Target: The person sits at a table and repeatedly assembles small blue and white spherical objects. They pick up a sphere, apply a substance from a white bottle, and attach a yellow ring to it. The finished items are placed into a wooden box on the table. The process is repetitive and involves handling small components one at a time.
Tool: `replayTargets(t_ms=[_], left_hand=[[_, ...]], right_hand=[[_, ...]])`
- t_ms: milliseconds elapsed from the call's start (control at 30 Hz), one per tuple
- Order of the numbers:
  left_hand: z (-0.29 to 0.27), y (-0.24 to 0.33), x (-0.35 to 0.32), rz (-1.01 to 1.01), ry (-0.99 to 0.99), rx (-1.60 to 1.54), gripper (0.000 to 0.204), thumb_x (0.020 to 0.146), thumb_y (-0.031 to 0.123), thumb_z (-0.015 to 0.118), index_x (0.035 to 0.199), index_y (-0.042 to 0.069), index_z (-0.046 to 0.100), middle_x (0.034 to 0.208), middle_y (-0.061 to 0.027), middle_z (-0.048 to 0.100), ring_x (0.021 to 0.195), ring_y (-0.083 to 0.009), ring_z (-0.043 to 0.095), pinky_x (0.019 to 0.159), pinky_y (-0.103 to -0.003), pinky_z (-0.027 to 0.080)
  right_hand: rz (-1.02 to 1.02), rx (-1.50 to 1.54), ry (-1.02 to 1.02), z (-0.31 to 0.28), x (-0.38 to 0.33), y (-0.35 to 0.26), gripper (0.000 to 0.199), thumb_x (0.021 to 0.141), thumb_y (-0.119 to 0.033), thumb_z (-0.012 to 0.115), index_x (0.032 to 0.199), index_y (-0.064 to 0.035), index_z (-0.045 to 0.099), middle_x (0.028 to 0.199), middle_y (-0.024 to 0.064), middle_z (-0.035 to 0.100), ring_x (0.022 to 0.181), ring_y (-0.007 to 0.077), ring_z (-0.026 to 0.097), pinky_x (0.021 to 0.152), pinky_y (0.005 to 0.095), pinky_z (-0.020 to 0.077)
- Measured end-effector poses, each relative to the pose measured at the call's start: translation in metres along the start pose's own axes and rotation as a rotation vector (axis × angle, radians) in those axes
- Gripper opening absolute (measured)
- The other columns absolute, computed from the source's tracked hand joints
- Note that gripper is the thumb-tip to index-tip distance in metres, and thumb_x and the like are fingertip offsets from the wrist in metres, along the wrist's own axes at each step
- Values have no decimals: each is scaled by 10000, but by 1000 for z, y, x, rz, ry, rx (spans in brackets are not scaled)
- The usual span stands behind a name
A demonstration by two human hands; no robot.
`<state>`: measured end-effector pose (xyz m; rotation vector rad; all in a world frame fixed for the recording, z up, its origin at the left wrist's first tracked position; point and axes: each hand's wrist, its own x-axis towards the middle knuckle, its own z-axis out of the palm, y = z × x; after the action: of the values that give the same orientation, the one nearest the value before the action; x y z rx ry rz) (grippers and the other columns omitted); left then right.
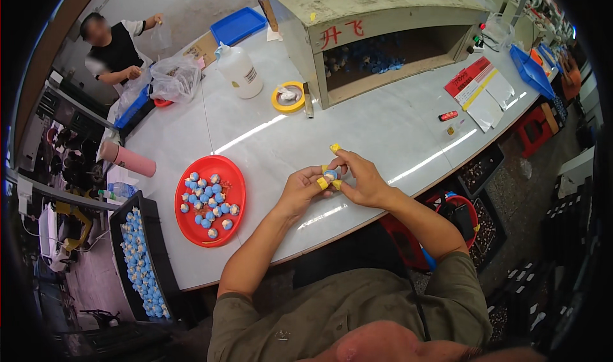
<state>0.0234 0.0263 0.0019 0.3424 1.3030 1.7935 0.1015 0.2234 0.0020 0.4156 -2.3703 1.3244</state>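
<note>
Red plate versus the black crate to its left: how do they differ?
Shape: the red plate is round; the black crate is rectangular. Fill: the red plate holds a loose scatter with bare red showing; the black crate is packed much fuller. Place: the red plate sits on the tabletop; the black crate stands by the tabletop's left edge. Both hold small blue-and-white pieces.

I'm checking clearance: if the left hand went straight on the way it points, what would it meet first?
The small blue-and-white piece at the fingertips of the left hand; just beyond it, probably the right hand, though depth is unclear here.
</note>
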Motion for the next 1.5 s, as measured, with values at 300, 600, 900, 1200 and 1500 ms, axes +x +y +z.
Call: replayTargets(t_ms=[300, 600, 900, 1200, 1500], left_hand=[[2, 2, -3, -42, 23, 28, 379, 967, 211, 659, 1273, -4, 594, 1144, -100, 698, 997, -141, 682, 814, -249, 557], [-2, -4, -2, -11, 5, 59, 327, 936, 146, 701, 1220, 16, 605, 1128, -120, 705, 995, -197, 704, 806, -264, 568], [-3, 1, -5, -97, -39, -213, 303, 953, 131, 672, 1227, 25, 595, 1226, -162, 666, 1087, -215, 680, 858, -247, 570], [-10, -12, 0, -52, -10, -117, 328, 929, 59, 685, 1233, -2, 577, 1200, -177, 670, 1083, -248, 684, 921, -304, 573], [-7, -7, -1, -167, 8, -144, 361, 949, 87, 666, 1283, -6, 566, 1208, -166, 671, 1097, -239, 680, 921, -293, 566]], right_hand=[[89, 153, 72, 7, -8, 3, 705, 778, 10, 701, 1418, -12, 408, 1051, 87, 659, 791, 177, 564, 693, 293, 473], [256, -50, 572, -53, -56, 43, 385, 891, 34, 614, 1268, 21, 538, 936, 52, 669, 731, 83, 546, 632, 224, 426], [732, -826, 877, -168, -95, 115, 709, 829, -254, 748, 1413, -3, 435, 1255, 144, 588, 1176, 285, 550, 997, 419, 396], [950, -793, 686, -186, -82, 130, 623, 795, -346, 742, 1315, -69, 540, 1145, 164, 660, 1114, 366, 576, 992, 498, 378], [712, -771, 811, -178, -87, 139, 422, 847, -167, 684, 1232, -12, 605, 1081, 204, 690, 989, 361, 658, 877, 428, 489]])
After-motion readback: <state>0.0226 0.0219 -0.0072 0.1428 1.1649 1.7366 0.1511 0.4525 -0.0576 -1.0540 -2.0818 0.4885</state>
